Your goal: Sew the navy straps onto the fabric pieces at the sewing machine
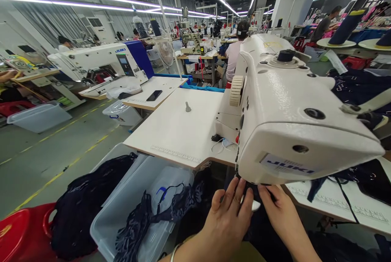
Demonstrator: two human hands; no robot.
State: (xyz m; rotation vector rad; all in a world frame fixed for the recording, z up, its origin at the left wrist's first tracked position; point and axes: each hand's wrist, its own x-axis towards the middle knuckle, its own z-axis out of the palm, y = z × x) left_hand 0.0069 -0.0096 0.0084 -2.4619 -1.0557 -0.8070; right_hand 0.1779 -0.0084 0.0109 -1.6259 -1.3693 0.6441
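My left hand (227, 213) is under the head of the white JUKI sewing machine (284, 107). Its fingers are bent and close together on dark navy fabric (258, 227). From the other side, my right hand (282, 211) pinches the same fabric, thumb and forefinger at the machine's lower edge. The machine head hides the needle area and part of the fingertips. Between the hands shows a small white rounded part (255, 205). The fabric hangs down toward my lap, its shape mostly hidden.
At lower left, a clear plastic bin (104, 229) holds navy lace bras (174, 209). Beside it, a dark garment pile (88, 201) lies by a red stool (23, 233). The white table (183, 132) carries a small grey piece (187, 107). A phone (154, 95) lies farther off.
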